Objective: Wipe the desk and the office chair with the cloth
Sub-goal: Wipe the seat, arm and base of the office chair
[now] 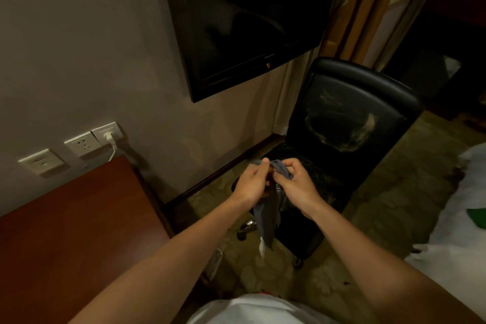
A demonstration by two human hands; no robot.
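Head: left hand (251, 183) and right hand (296, 184) half-hide cloth (265, 221).

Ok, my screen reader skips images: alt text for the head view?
The left hand and right hand pinch a dangling grey-blue cloth over a black office chair. A reddish desk stands left, a dark TV on the wall.

Arms outstretched, left hand (251, 183) and right hand (295, 183) close together (fingers curled).

Likely a hotel room or bedroom; a dark wall-mounted television (244, 16) hangs above the left hand (249, 183); a wooden desk (79, 218) under wall sockets (81, 143) lies to its left; white bedding (462, 244) lies right of the right hand (297, 184); patterned carpet (386, 192) spreads below both.
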